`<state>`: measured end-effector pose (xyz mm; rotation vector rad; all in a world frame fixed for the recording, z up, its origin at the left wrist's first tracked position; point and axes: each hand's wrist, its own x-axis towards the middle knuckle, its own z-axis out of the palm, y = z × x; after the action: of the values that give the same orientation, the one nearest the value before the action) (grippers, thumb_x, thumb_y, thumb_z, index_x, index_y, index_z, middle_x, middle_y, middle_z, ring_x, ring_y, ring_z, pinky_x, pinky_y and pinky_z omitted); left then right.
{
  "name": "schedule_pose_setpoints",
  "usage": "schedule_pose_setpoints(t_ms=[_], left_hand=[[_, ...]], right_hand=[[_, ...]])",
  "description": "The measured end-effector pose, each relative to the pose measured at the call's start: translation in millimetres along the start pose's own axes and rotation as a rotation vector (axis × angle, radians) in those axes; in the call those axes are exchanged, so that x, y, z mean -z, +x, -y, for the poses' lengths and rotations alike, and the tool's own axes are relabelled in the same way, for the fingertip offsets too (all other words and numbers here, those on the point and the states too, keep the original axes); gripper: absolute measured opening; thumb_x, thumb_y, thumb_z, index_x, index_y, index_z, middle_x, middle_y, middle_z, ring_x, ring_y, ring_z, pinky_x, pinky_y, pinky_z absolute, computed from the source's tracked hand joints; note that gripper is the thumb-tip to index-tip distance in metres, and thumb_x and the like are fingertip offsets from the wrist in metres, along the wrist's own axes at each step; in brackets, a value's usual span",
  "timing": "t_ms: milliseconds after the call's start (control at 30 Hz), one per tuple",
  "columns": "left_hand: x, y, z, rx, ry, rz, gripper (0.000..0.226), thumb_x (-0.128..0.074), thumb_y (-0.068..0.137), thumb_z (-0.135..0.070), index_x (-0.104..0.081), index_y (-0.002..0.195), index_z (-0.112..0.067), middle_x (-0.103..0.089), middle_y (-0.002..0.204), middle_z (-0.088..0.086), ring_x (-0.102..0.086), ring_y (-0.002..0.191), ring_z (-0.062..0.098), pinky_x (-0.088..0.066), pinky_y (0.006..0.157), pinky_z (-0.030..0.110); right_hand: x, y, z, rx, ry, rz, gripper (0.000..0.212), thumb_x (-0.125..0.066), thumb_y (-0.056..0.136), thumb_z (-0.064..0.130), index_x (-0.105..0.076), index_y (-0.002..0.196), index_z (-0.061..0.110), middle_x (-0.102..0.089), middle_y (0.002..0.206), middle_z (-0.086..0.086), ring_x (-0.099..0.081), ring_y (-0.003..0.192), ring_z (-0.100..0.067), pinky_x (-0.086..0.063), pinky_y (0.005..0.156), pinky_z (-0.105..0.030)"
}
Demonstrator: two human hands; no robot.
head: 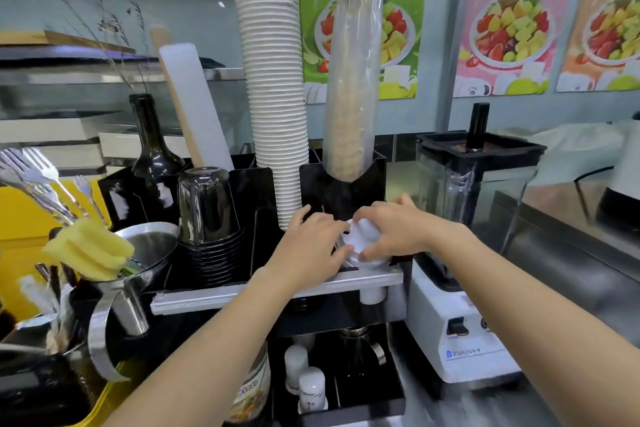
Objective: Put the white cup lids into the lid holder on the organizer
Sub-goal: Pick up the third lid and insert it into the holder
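Both forearms reach up to frame centre, where the left hand (pixel 313 246) and right hand (pixel 398 230) jointly clasp the lids (pixel 362 241) between them, seemingly just above the organizer (pixel 343 184) slot, both equally near.

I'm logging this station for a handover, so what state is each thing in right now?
Lids: white stack, gripped by both hands at the organizer's front slot.
Left hand: closed on the lids.
Right hand: closed on the lids.
Paper cups: tall stack, upright.
Clear cups: stacked upside down in a sleeve.
Black cups: stacked upside down.
Bottle: upright, uncapped.
Blender: lid on, jug looks empty.
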<state>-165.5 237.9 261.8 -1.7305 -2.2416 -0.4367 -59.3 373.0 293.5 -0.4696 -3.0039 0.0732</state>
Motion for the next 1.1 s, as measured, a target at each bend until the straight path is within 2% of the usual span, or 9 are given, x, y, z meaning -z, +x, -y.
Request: schedule_pose_setpoints(t_ms=[100,200,300,400,500,567,733,933,1100], left_hand=[[-6.5,2.3,2.1,-0.023,0.028,0.031,0.039,-0.041,0.093,-0.034,-0.050,0.127,-0.017,-0.055,0.131,0.000,-0.029,0.135,0.012,0.000,0.115,0.037],[-8.8,5.0,3.4,-0.049,0.058,0.078,0.033,-0.037,0.093,-0.029,-0.060,0.114,-0.016,-0.063,0.118,-0.002,-0.030,0.134,0.013,-0.003,0.115,0.039],[-10.2,6.2,4.8,-0.087,0.112,0.147,0.036,-0.031,0.094,-0.025,-0.064,0.106,-0.017,-0.064,0.115,-0.005,-0.030,0.131,0.016,-0.006,0.113,0.039],[-11.7,6.4,5.2,-0.113,0.168,0.140,0.039,-0.028,0.095,-0.027,-0.064,0.106,-0.018,-0.064,0.113,-0.005,-0.034,0.126,0.017,-0.012,0.109,0.035],[-13.4,5.8,5.4,-0.116,0.181,0.090,0.041,-0.028,0.095,-0.029,-0.066,0.104,-0.018,-0.066,0.111,-0.006,-0.037,0.122,0.015,-0.016,0.106,0.033],[-14.0,5.8,6.2,-0.125,0.180,0.080,0.041,-0.028,0.095,-0.030,-0.067,0.102,-0.019,-0.067,0.110,-0.007,-0.038,0.121,0.014,-0.016,0.105,0.032],[-15.4,6.4,7.5,-0.129,0.198,0.118,0.044,-0.025,0.095,-0.029,-0.067,0.102,-0.018,-0.065,0.112,-0.006,-0.036,0.121,0.017,-0.017,0.104,0.034],[-16.5,6.7,7.0,-0.114,0.209,0.120,0.044,-0.025,0.095,-0.028,-0.067,0.099,-0.015,-0.064,0.110,-0.003,-0.037,0.120,0.018,-0.019,0.105,0.035],[-16.6,6.8,7.4,-0.109,0.189,0.130,0.044,-0.025,0.094,-0.028,-0.067,0.100,-0.015,-0.063,0.112,-0.003,-0.035,0.120,0.017,-0.018,0.104,0.033]], right_hand=[[-1.1,2.5,-1.3,-0.025,-0.062,0.069,0.060,-0.060,0.074,0.056,-0.045,0.122,0.023,-0.052,0.082,0.008,-0.045,0.089,-0.018,-0.022,0.091,-0.036],[-3.6,5.7,2.4,-0.045,-0.111,0.160,0.054,-0.057,0.078,0.052,-0.044,0.122,0.023,-0.046,0.067,0.013,-0.046,0.086,-0.018,-0.019,0.101,-0.041],[-4.9,7.3,7.9,-0.083,-0.098,0.257,0.049,-0.053,0.082,0.048,-0.045,0.125,0.026,-0.060,0.087,0.006,-0.048,0.095,-0.019,-0.014,0.104,-0.046],[-2.2,8.3,9.4,-0.118,-0.048,0.299,0.053,-0.055,0.081,0.049,-0.045,0.128,0.028,-0.057,0.108,0.005,-0.048,0.105,-0.020,-0.018,0.101,-0.045],[-1.1,8.7,8.7,-0.105,-0.021,0.313,0.052,-0.056,0.082,0.046,-0.046,0.129,0.026,-0.049,0.097,0.009,-0.044,0.096,-0.017,-0.024,0.089,-0.039],[-2.4,9.4,8.0,-0.100,-0.035,0.314,0.047,-0.056,0.082,0.045,-0.050,0.125,0.024,-0.052,0.096,0.008,-0.045,0.093,-0.017,-0.023,0.087,-0.039],[-3.3,11.4,8.3,-0.116,-0.052,0.334,0.044,-0.055,0.083,0.048,-0.053,0.120,0.025,-0.060,0.110,0.005,-0.048,0.101,-0.019,-0.017,0.101,-0.047],[-3.3,8.6,9.0,-0.109,-0.069,0.305,0.050,-0.054,0.084,0.050,-0.049,0.127,0.025,-0.057,0.125,0.004,-0.048,0.117,-0.020,-0.017,0.105,-0.047],[-4.4,9.2,8.8,-0.097,-0.060,0.305,0.047,-0.056,0.083,0.050,-0.054,0.121,0.022,-0.063,0.114,0.001,-0.053,0.102,-0.019,-0.030,0.090,-0.037]])
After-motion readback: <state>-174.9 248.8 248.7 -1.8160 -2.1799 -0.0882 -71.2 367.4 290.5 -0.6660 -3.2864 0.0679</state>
